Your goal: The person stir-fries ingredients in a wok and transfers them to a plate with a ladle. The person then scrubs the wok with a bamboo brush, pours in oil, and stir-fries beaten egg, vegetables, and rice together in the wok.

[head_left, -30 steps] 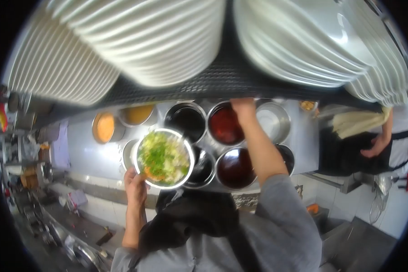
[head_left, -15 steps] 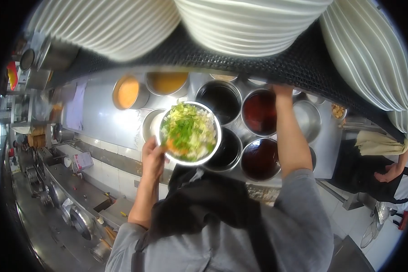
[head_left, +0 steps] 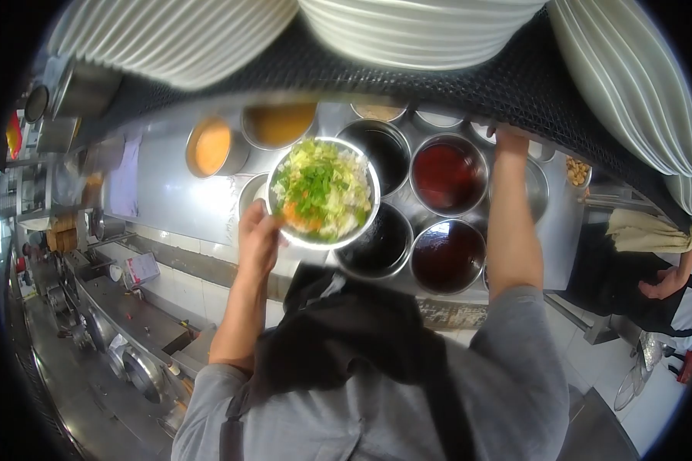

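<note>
My left hand [head_left: 258, 230] is closed on the rim of a metal bowl [head_left: 376, 187], which holds chopped vegetables [head_left: 321, 187]: pale green and leafy green pieces with some orange and white. The bowl is held over the counter, in front of a pale-filled container [head_left: 252, 192] and a pot of dark liquid [head_left: 377, 154]. My right hand [head_left: 510, 141] reaches to the back right beneath the shelf edge, close to small white containers [head_left: 482, 132]. Its fingers are mostly hidden, and I cannot see whether they hold anything. Below that forearm is a metal pot [head_left: 538, 192].
Pots of red liquid [head_left: 447, 175], dark red liquid [head_left: 447, 257] and black liquid [head_left: 377, 242] crowd the counter. Orange [head_left: 212, 150] and yellow [head_left: 278, 124] sauces stand back left. Stacked white plates [head_left: 423, 34] fill the shelf overhead. Another person's hand [head_left: 660, 286] shows at right.
My right hand has shifted right along the back of the counter. The vegetable bowl stays in my left hand, and the whole view has tilted slightly.
</note>
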A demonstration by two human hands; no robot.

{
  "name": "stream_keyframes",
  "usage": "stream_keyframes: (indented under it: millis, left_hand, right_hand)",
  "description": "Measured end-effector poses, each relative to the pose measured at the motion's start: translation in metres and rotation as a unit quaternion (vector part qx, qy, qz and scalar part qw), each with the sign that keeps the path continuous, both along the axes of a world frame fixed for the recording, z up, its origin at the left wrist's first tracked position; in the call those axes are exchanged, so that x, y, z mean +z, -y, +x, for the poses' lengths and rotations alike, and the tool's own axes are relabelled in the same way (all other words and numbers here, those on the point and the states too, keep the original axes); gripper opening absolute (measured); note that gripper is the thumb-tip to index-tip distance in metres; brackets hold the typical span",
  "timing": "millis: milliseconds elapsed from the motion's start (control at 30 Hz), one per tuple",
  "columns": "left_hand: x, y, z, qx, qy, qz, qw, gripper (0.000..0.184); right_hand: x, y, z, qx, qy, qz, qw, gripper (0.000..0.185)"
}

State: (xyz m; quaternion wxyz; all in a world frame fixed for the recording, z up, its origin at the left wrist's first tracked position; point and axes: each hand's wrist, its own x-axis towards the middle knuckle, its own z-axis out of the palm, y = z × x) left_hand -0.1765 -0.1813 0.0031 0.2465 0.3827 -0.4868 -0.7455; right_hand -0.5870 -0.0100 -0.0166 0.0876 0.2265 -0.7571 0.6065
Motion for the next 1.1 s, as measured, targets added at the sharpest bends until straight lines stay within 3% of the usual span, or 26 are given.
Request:
stream_keyframes:
  millis: [133,267,300,400,433,467,533,667,1100]
  left_hand:
    - [-0.009,0.023,-0.027,0.012,-0.002,-0.006,1.000,0.008]
    - [-0.004,0.033,-0.039,0.026,-0.018,-0.011,0.999,0.007]
    - [-0.004,0.034,-0.040,0.028,-0.012,-0.016,0.999,0.007]
    - [0.000,0.034,-0.038,0.030,-0.027,-0.008,0.999,0.008]
    - [-0.002,0.034,-0.036,0.033,-0.026,-0.007,0.999,0.008]
    - [-0.005,0.035,-0.033,0.036,-0.028,-0.007,0.999,0.008]
    - [-0.010,0.037,-0.025,0.040,-0.039,0.009,0.998,0.009]
    - [-0.009,0.034,-0.013,0.047,-0.015,0.005,0.999,0.007]
    - [-0.016,0.036,0.002,0.060,-0.009,0.013,0.998,0.005]
  right_hand:
    - [0.023,-0.001,0.019,0.032,0.062,0.007,0.998,0.016]
    - [0.073,0.017,0.077,0.167,0.240,-0.084,0.952,0.016]
    - [0.082,0.022,0.093,0.174,0.239,-0.081,0.952,0.016]
    - [0.090,0.034,0.119,0.231,0.111,0.007,0.967,0.018]
    - [0.077,0.040,0.111,0.234,0.110,0.007,0.966,0.018]
    - [0.055,0.050,0.095,0.221,-0.007,0.120,0.968,0.020]
    - [0.009,0.075,0.065,0.204,-0.125,0.229,0.943,0.022]
    - [-0.046,0.122,0.035,0.107,-0.312,0.291,0.898,0.023]
    - [-0.057,0.124,0.028,0.071,-0.337,0.269,0.899,0.022]
